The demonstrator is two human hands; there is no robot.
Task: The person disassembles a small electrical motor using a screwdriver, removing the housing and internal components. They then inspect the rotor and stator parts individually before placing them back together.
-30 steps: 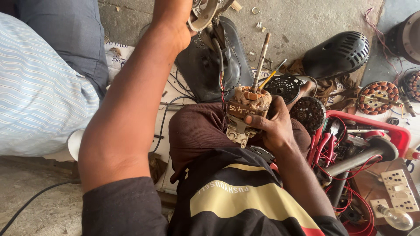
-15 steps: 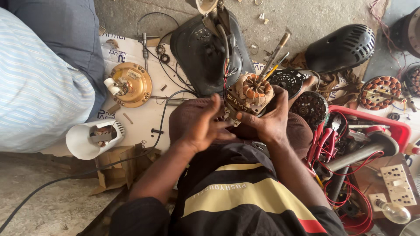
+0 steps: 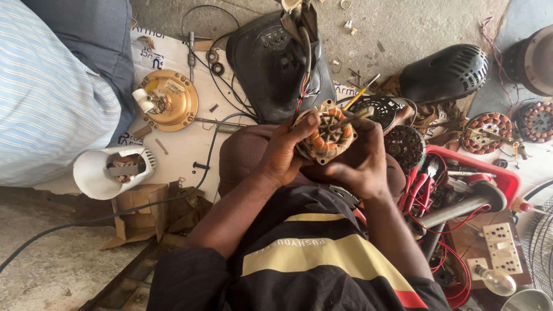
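The stator (image 3: 327,135) sits over the person's lap, held up between both hands, its round face of copper windings tilted toward the camera and slightly to the upper right — so its short axis runs up out of the lap, and it has no real long side. The left hand (image 3: 282,152) is clamped on its left rim, thumb across the top edge; the right hand (image 3: 358,164) cups it from below and right, closed on it. A steady two-sided grip seems wise here, fingers kept off the windings and clear of the wires (image 3: 302,86) leading up to the black fan base (image 3: 271,55). Beside it — a red tray (image 3: 507,178) of tools.
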